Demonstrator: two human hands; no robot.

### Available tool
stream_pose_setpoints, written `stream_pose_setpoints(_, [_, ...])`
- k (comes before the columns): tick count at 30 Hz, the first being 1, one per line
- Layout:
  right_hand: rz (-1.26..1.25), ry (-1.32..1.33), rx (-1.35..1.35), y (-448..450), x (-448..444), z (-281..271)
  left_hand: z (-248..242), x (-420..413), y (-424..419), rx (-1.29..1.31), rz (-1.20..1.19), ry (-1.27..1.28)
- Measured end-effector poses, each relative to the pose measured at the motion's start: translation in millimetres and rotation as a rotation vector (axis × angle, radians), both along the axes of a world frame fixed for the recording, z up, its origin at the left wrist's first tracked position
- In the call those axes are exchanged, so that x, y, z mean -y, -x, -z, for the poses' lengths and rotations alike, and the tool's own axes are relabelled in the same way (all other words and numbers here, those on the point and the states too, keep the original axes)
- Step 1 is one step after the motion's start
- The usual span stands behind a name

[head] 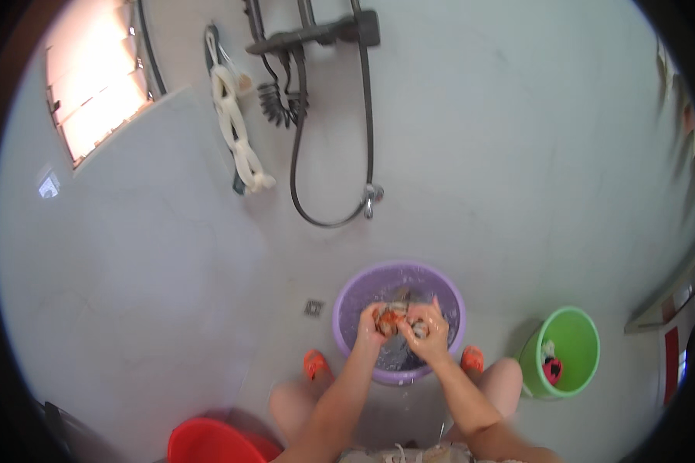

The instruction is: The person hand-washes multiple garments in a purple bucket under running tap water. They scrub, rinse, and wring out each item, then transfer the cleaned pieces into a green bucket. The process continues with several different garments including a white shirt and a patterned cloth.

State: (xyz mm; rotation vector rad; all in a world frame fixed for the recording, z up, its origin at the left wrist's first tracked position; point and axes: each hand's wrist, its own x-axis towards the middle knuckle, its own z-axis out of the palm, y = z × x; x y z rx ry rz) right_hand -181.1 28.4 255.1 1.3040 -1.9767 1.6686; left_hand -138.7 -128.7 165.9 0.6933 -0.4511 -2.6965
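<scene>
A purple plastic basin [341, 333] holding water stands on the floor between my feet. Above the water, my left hand [373, 324] and my right hand [431, 333] grip a bunched wet cloth [389, 321], patterned in orange, white and dark. Part of the cloth bulges out between the fingers of my right hand; the rest is hidden by my hands. Darker material lies under the water below, too blurred to name.
A green bucket [582, 353] with a pink and black item [553, 370] inside stands at the right. A red tub [205, 443] is at lower left. Orange shoes [316, 364] flank the basin near a floor drain [313, 308]. A shower hose [294, 173] and a white braided scrubber [231, 127] hang on the wall.
</scene>
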Motion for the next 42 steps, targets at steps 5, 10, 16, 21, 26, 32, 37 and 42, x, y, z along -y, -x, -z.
stream_pose_setpoints(5, [-0.033, 0.225, 0.569, 5, 1, 6, -34, -9, -11, -0.079, -0.147, 0.148])
stream_pose_setpoints(10, [-0.169, 0.742, 1.565, 16, 9, 36, -84, -26, -23, 0.025, -0.237, 0.712])
stream_pose_setpoints(16, [-0.39, 0.472, 2.033, 34, 31, 50, -119, -26, -23, -0.012, -0.092, 1.529])
stream_pose_setpoints(21, [-0.859, 0.153, 2.024, 55, 43, 45, -132, -22, -19, -0.213, -0.009, 1.919])
stream_pose_setpoints(26, [-0.762, -0.33, 1.892, 76, 61, 37, -126, -34, -13, -0.343, 0.0, 2.05])
stream_pose_setpoints(32, [-0.608, -0.701, 1.474, 78, 75, 24, -94, -53, -3, -0.52, -0.051, 2.194])
stream_pose_setpoints(37, [-0.628, -0.887, 1.153, 82, 79, 25, -68, -65, 3, -0.55, 0.07, 2.3])
stream_pose_setpoints(42, [-0.576, -1.035, 0.983, 74, 87, 46, -33, -75, 4, -0.573, 0.062, 2.349])
